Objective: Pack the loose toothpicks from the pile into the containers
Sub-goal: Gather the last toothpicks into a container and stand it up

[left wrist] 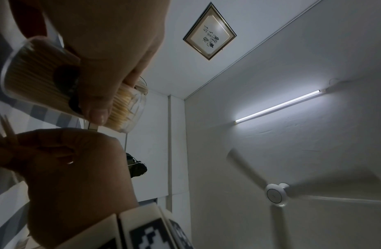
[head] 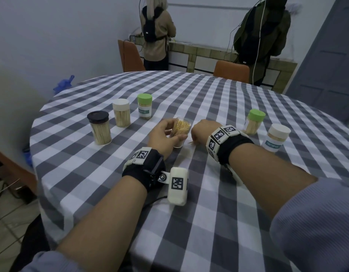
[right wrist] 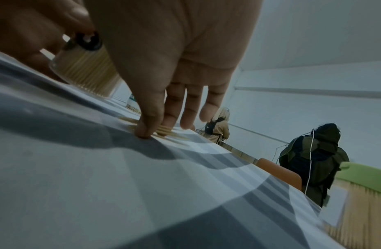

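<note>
My left hand (head: 169, 134) grips an open clear container (head: 180, 130) packed with upright toothpicks, standing on the checked tablecloth (head: 199, 193). The left wrist view shows my thumb across the container (left wrist: 36, 75) wall. Just to its right, my right hand (head: 199, 132) is palm-down with its fingertips on the cloth. In the right wrist view its thumb and fingers (right wrist: 163, 124) pinch a small bunch of loose toothpicks (right wrist: 176, 134) lying flat on the cloth. A few toothpick tips (head: 191, 143) stick out under that hand.
Closed containers stand on the left: black-lidded (head: 100, 127), white-lidded (head: 121, 112), green-lidded (head: 144, 106). On the right are a green-lidded one (head: 254, 121) and a white-lidded one (head: 276, 137). Two people with backpacks stand at the far counter behind orange chairs (head: 231, 71).
</note>
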